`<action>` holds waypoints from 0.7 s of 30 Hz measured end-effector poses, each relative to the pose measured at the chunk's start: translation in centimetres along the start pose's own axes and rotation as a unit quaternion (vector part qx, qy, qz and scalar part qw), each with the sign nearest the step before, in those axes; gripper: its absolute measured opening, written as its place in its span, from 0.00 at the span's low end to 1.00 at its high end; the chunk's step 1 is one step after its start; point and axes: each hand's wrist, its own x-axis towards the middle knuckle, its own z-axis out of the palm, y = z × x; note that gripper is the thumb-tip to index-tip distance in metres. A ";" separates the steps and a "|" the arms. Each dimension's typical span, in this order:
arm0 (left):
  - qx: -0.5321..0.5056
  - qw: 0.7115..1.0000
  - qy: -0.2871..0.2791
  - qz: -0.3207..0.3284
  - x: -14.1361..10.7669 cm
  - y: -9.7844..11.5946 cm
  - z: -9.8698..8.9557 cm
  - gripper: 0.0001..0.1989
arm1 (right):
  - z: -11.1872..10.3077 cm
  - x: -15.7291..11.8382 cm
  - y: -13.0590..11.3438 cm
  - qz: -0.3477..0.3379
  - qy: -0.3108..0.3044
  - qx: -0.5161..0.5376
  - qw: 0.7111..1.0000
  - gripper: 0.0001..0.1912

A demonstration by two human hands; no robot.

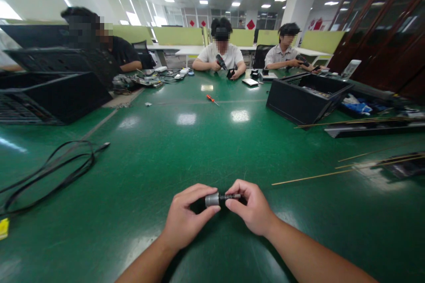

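My left hand (186,216) is closed around a short grey metal cylinder (212,199), thumb below and fingers above. A thin, dark ridged shaft (230,196) extends from the right end of this cylinder, in line with it. On that shaft, the thumb and fingers of my right hand (250,208) pinch near the outer end. Both hands are low over the green table (186,150), close to its near side. The exact kind of this cylinder-and-shaft piece cannot be made out.
An orange screwdriver (211,99) lies farther back. Black computer cases stand left (79,97) and right (295,99). A black cable (83,163) loops at left; thin brass-coloured rods (312,178) reach in from the right. Across the table, a person (221,55) holds a power drill (221,62).
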 end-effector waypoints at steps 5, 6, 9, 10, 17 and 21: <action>-0.003 1.000 0.003 0.001 0.0 0.0 -0.1 0.12 | 0.0 0.0 0.1 0.000 -0.004 0.005 1.000 0.04; -0.003 1.000 0.003 0.002 0.0 0.0 -0.1 0.12 | -0.1 0.0 0.1 0.001 -0.003 0.005 1.000 0.04; -0.001 1.000 0.003 0.000 0.0 0.1 -0.1 0.11 | -0.1 0.0 0.1 0.003 -0.002 0.004 1.000 0.05; -0.001 1.000 0.002 0.000 0.0 0.2 -0.1 0.11 | -0.1 0.0 0.1 0.003 -0.001 0.002 1.000 0.05; -0.003 1.000 0.003 -0.002 0.0 0.2 -0.1 0.11 | -0.1 0.0 0.3 0.001 -0.002 0.001 1.000 0.05; -0.007 1.000 0.001 -0.001 -0.1 -0.1 -0.1 0.12 | -0.2 0.0 0.2 0.000 -0.004 0.002 1.000 0.05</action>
